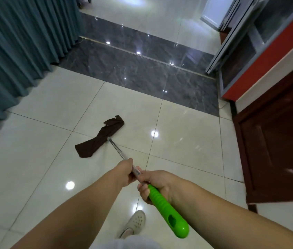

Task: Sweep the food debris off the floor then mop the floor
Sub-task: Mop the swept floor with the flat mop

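Glossy cream tiled floor point(187, 141), large square tiles with thin dark grout lines, ceiling lights mirrored as bright spots; a band of dark grey marble-look tile point(142, 69) crosses the far side, split by a thin metal threshold strip point(147, 57). Teal pleated curtain point(16, 51) hangs along the left, hem just at floor level. On the right, a dark red-brown wooden door point(282, 150), beyond it a red cabinet with glass panels point(260, 51) and an aluminium sliding-door frame point(231, 33). Mop: metal shaft point(117, 150) running from the hands down and away to the left, ending in a dark brown cloth mop head point(100, 139) lying flat on the cream tile, crumpled, long axis slanting from near-left to far-right, well short of the grey band. Top of the shaft carries a bright green ribbed plastic handle point(167, 211) with a hanging hole near its rounded end. Left hand point(126, 171) clenched around the bare metal shaft, lower down the pole; right hand point(152, 184) wrapped around the upper end of the shaft where the green grip begins, thumb on the green. Both forearms bare, hands just beside each other. One foot in a pale perforated clog point(135, 223) on the tile beneath the handle. No debris discernible on the visible floor
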A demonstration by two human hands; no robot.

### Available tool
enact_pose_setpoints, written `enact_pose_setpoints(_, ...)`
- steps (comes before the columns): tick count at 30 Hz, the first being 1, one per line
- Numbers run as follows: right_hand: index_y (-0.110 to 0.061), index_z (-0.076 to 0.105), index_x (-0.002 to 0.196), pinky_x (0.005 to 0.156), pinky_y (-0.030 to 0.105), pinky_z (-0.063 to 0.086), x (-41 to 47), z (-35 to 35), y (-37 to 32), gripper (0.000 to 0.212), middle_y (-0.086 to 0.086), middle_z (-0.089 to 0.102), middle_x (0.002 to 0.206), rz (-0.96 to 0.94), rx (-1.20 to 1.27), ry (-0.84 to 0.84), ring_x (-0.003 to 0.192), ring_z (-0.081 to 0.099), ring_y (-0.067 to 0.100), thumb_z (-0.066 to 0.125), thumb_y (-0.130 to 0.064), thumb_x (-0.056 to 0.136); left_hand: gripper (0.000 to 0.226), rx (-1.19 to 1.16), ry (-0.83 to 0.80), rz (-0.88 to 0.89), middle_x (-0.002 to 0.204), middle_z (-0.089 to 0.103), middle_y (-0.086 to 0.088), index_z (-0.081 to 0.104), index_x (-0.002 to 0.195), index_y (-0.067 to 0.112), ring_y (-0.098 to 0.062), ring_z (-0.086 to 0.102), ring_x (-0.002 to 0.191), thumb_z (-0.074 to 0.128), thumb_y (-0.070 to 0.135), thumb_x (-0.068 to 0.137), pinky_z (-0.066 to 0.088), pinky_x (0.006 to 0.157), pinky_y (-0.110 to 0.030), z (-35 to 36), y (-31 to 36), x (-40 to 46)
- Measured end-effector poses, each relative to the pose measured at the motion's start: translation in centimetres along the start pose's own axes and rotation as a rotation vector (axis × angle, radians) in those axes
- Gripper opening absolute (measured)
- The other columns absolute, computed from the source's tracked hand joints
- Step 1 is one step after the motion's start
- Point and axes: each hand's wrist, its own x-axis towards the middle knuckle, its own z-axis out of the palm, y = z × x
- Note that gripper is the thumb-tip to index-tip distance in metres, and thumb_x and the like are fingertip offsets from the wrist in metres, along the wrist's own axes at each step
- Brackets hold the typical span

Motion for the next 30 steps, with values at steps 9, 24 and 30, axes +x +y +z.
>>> enact_pose_setpoints(9, -0.020, 0.053, 0.087, 0.029, 0.009, 0.033, -2.7, 4.6, 10.5, 0.019, 0.005, 0.040, 0.043, 0.007, 0.194, 0.007, 0.023, 0.036, 0.009, 0.047, -0.004, 0.096, 0.020, 0.130, 0.001, -0.047, 0.076, 0.045, -0.010, 0.039, 0.109, 0.006, -0.014, 0.045, 0.059, 0.040, 0.024, 0.100, 0.045, 0.035, -0.016, -7.7, -5.4, -3.9)
enact_pose_setpoints(24, -0.008, 0.050, 0.075, 0.025, 0.011, 0.034, -11.1, 3.7, 20.7, 0.022, 0.006, 0.041, 0.045, 0.031, 0.332, 0.079, 0.021, 0.036, 0.009, 0.049, -0.010, 0.097, 0.034, 0.364, -0.170, -0.173, 0.061, 0.043, -0.007, 0.042, 0.071, 0.005, -0.015, 0.044, 0.052, 0.028, 0.015, 0.100, 0.039, 0.029, -0.013, -8.6, -14.8, -12.9)
enact_pose_setpoints(30, -0.005, 0.051, 0.073, 0.024, 0.011, 0.032, -13.6, 4.8, 20.8, 0.024, 0.004, 0.039, 0.044, 0.070, 0.365, 0.077, 0.022, 0.036, 0.010, 0.052, -0.012, 0.096, 0.034, 0.316, -0.183, -0.182, 0.059, 0.052, -0.010, 0.046, 0.072, 0.003, -0.018, 0.054, 0.038, 0.033, 0.018, 0.100, 0.040, 0.027, -0.016, -8.1, -15.6, -14.6)
